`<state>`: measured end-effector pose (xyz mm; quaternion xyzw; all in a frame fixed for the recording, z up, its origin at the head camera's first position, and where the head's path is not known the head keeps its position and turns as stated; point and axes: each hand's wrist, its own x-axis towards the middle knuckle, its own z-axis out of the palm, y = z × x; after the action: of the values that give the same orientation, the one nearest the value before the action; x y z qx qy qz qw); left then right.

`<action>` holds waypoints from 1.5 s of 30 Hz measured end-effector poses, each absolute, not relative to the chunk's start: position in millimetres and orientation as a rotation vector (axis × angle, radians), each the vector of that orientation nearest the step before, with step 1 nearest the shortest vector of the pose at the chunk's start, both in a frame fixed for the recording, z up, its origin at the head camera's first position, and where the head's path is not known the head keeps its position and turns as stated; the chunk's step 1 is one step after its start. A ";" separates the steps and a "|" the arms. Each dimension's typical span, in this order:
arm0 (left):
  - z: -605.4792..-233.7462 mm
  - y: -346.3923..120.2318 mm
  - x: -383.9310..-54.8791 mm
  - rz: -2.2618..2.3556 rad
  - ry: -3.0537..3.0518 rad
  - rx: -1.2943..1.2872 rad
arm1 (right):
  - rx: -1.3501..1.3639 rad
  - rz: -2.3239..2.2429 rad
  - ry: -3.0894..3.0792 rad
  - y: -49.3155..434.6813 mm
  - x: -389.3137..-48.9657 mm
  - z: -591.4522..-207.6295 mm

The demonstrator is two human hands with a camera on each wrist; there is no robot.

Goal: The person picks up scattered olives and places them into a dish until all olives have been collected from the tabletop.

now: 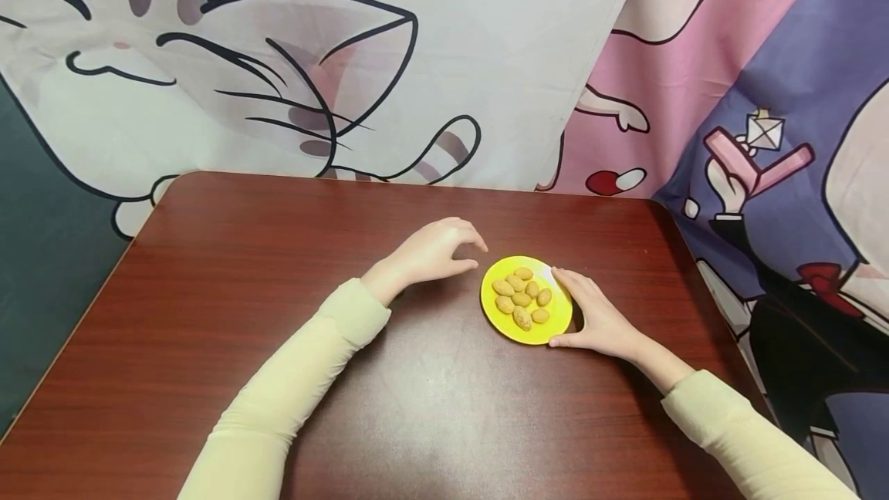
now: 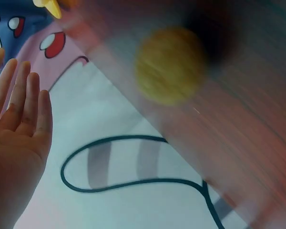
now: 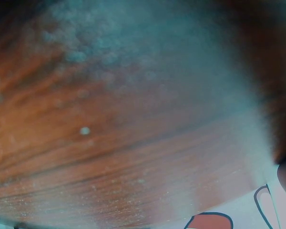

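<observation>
A round yellow plate point(image 1: 491, 316) lies on the brown table, bearing several small, tan, oval pieces point(image 1: 522, 318) that look like nuts or tiny potatoes. My right hand point(image 1: 603, 322) holds the plate's right side, fingers at the far rim and thumb at the near rim. Left of the plate, apart from it, my left hand point(image 1: 437, 250) hovers with fingers loosely bent and thumb spread. In the left wrist view, the palm and straight fingers point(image 2: 31, 102) show bare. A blurred, yellow-brown rounded thing point(image 2: 170, 66) appears there against the table.
The brown wooden table point(image 1: 229, 292) spans the view, its far edge against a cartoon cat curtain point(image 1: 514, 60). A pink and blue printed cloth point(image 1: 729, 83) hangs along the right side. The right wrist view shows mostly blurred table surface point(image 3: 109, 157).
</observation>
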<state>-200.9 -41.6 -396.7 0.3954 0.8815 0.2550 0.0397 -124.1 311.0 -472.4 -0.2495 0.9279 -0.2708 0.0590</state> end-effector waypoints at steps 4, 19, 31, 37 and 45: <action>-399.3 -56.0 -200.9 0.784 2.722 1.193 | -0.762 -0.823 2.810 311.0 -123.8 -473.3; -403.4 -105.7 -189.2 0.856 2.765 1.035 | -0.801 -0.834 2.829 311.8 -123.7 -474.3; -417.0 -144.4 -178.1 0.882 2.822 0.983 | -0.779 -0.820 2.817 312.7 -124.6 -474.3; -423.8 -156.0 -171.1 0.864 2.810 0.946 | -0.775 -0.818 2.819 313.0 -125.0 -474.7; -426.6 -162.0 -165.2 0.819 2.769 0.950 | -0.775 -0.824 2.816 311.8 -124.5 -473.1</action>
<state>-165.2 -162.0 -426.6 0.3121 0.9097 0.2692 0.0510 -124.5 311.8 -473.1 -0.2549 0.9266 -0.2711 0.0535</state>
